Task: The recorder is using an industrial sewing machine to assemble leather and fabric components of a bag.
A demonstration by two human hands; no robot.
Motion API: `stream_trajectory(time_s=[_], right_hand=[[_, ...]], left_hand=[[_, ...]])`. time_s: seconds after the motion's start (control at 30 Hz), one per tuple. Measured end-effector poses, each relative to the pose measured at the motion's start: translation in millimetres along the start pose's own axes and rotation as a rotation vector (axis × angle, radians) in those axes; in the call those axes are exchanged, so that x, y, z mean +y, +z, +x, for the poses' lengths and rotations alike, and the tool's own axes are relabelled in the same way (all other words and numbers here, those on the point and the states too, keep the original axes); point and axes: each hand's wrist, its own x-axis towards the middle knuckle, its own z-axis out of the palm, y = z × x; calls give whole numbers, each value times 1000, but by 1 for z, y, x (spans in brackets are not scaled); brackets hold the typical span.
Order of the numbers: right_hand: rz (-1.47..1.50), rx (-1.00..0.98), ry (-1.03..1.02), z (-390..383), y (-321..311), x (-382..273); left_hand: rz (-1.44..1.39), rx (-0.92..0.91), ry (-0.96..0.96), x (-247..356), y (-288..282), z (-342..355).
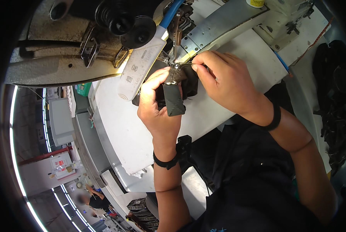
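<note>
A small black fabric piece [174, 99] with a flat hanging flap sits under the lit needle area of a sewing machine [45, 58]. My left hand [154, 104] is closed round it from the left, thumb and fingers near the needle. From the right, my right hand [229, 81] pinches the end of a thin dark ribbed strip [186, 64] between thumb and forefinger. That strip runs left to the fabric at the needle; it may be a zipper or trim. The exact contact under the presser foot is too small to tell.
A white lamp [140, 69] with a blue arm hangs close left of my hands. Behind stands a metal machine arm [223, 25] on the white table [122, 131]. Dark pieces [339, 104] pile at the far right. Another person [97, 201] works at the lower left.
</note>
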Motion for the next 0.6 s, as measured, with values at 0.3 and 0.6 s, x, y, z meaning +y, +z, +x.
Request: stream_trajectory(time_s=[0.3, 0.6], right_hand=[[38, -161, 139, -11, -18, 5], [-139, -223, -177, 48, -43, -6]], left_hand=[[116, -15, -2, 12, 1, 1], [145, 107, 96, 7, 10, 5]])
